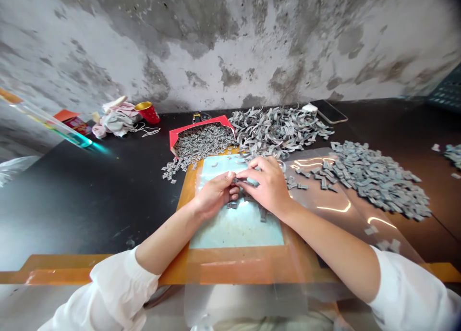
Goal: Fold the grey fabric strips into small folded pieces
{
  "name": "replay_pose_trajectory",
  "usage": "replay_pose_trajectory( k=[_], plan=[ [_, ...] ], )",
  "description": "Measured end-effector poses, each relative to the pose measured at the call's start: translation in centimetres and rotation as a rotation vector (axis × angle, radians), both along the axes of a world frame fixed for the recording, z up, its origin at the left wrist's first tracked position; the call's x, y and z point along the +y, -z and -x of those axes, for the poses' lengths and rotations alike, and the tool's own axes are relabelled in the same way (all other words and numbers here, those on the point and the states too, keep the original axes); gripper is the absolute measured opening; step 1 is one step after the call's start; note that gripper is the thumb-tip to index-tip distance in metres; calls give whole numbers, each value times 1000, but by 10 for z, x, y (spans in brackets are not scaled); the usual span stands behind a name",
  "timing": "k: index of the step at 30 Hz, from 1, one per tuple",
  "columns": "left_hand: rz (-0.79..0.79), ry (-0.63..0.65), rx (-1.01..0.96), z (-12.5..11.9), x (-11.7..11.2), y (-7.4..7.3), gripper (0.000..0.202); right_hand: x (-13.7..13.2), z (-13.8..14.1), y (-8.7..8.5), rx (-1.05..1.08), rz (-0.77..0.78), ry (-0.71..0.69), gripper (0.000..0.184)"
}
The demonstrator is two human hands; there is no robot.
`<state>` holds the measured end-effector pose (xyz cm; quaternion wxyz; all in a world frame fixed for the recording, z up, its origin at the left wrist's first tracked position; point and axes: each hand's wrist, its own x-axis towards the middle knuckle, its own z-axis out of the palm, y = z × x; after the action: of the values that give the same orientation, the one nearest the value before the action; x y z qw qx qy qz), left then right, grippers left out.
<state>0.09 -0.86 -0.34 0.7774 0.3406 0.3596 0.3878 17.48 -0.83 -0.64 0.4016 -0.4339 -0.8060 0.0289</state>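
My left hand and my right hand meet above a light blue sheet. Between the left thumb and fingers is a small dark grey buckle. The right thumb and forefinger pinch at its right side; whatever they grip there is too small to make out. Just under the hands lie a few grey pieces on the sheet. Beyond them, a red box lies on its side with many small grey buckles spilling out. Next to it is a heap of grey strap pieces.
A large pile of short grey pieces spreads at the right, partly on clear plastic. A phone lies at the back. Toward the left stand a red cup, crumpled cloth and a clear tube. The wall closes off the rear.
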Motion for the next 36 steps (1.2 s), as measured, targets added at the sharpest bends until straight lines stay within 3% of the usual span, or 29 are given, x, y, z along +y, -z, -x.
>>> replay_pose_trajectory(
  k=[5,9,11,17,21,25,28,33,36],
  plan=[
    [-94,-31,34,-3,-2,5,32,-1,3,2,40,87,-35,13],
    [-203,-66,90,-5,-5,7,35,-3,7,2,255,256,-105,45],
    [-230,-77,126,-5,-5,7,35,-4,9,1,358,338,-120,51],
    [-302,-82,199,-3,-4,8,34,-6,7,-4,480,389,-107,43],
    [-357,-66,250,-1,-1,10,33,-2,8,-2,621,532,-121,37],
    [-695,-143,479,1,1,6,31,3,10,4,870,782,-219,38],
    [-911,-239,667,4,0,1,18,5,11,7,974,883,-274,40],
    [-1077,-240,786,12,2,-5,10,5,9,4,960,915,-391,37],
    [-1047,-188,799,14,6,-3,9,5,6,3,883,886,-423,32]
  ],
)
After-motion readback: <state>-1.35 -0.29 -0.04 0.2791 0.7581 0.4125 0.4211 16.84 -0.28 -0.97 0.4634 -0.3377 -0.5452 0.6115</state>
